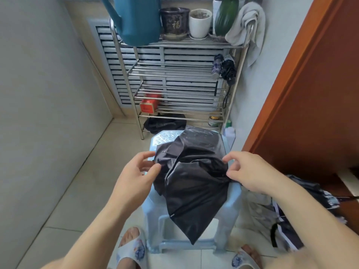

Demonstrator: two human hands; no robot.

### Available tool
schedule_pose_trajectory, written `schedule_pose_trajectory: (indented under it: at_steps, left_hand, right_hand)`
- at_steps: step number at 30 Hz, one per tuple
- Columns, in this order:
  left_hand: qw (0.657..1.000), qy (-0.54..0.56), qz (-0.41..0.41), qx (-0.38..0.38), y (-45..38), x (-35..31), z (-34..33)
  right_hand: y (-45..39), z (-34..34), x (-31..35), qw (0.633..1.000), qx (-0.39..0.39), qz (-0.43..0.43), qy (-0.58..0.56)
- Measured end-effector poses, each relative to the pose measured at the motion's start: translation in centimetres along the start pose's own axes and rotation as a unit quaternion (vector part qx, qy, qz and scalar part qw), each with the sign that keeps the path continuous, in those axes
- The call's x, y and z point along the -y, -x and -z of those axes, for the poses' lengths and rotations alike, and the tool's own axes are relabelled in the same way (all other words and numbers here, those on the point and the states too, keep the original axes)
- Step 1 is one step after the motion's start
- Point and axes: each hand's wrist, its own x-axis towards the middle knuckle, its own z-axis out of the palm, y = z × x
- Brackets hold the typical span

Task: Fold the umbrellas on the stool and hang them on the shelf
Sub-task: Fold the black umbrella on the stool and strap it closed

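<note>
A black umbrella (192,179) lies collapsed and loose over the pale blue plastic stool (167,138), its canopy hanging off the front. My left hand (136,171) pinches the fabric at its left edge. My right hand (250,171) pinches the fabric at its right edge. Two folded umbrellas (225,69) hang at the right end of the steel shelf (174,69). Another unfolded umbrella (291,214) lies on the floor at the right.
The shelf top carries a teal watering can (136,22), flower pots (186,22) and a towel (248,26). A red box (149,103) stands on the low tier, with a black bag (165,123) under it. A brown door (314,84) flanks the right. My slippered feet stand by the stool.
</note>
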Motion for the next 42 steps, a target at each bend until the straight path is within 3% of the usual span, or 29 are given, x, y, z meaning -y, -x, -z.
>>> schedule_pose_trajectory:
  at_steps: [4, 8, 17, 23, 26, 31, 36, 39, 42]
  left_hand:
    - [0.999, -0.014, -0.049, 0.012, 0.0, -0.3, -0.3]
    - [0.997, 0.026, -0.064, 0.018, -0.4, -0.9, -0.3]
    - [0.998, 0.050, -0.034, -0.015, -1.1, -0.7, -0.2]
    - [0.997, 0.060, -0.045, -0.031, -1.5, -0.3, 0.1]
    - [0.995, 0.084, -0.045, -0.016, -1.3, -0.5, 0.0]
    - [0.995, 0.071, -0.041, -0.060, -0.8, -1.1, -0.9]
    - [0.983, 0.036, -0.165, -0.068, 1.7, -3.7, -2.6]
    - [0.977, 0.018, -0.207, -0.049, 3.0, -5.2, -4.6]
    - [0.972, -0.011, -0.222, -0.076, 3.4, -6.1, -6.2]
  right_hand:
    - [0.5, -0.2, -0.2, 0.992, -0.014, 0.058, -0.111]
    - [0.2, -1.1, 0.5, 0.961, -0.003, 0.099, -0.258]
    - [-1.7, -2.1, 1.8, 0.945, -0.057, 0.093, -0.309]
    - [-1.9, 0.5, 0.8, 0.827, -0.187, 0.054, -0.527]
    - [-1.6, 0.9, 0.5, 0.834, -0.181, 0.052, -0.518]
    - [-1.0, 0.9, -0.2, 0.900, -0.135, 0.079, -0.407]
    - [-0.4, 1.5, -0.2, 0.877, -0.174, 0.112, -0.433]
    - [-0.6, 1.3, -0.1, 0.874, -0.163, 0.106, -0.446]
    - [-0.9, 1.2, -0.4, 0.872, -0.165, 0.098, -0.450]
